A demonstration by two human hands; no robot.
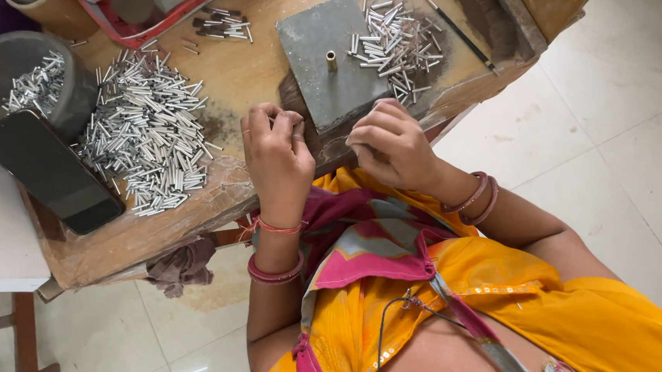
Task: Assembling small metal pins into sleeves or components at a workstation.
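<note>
A worn wooden counter point(245, 68) is standing on pale floor tiles point(622, 134); both hands' fingers point(284, 121) are curling closed, whatever they are pinching hidden.

Both forearms reach forward from the body, bent at the elbows. The left hand point(274, 155) is curled into a loose fist, fingertips pinched together at its far side. Just to its right, the right hand point(392, 147) curls likewise, knuckles up, fingers tucked inward.
</note>
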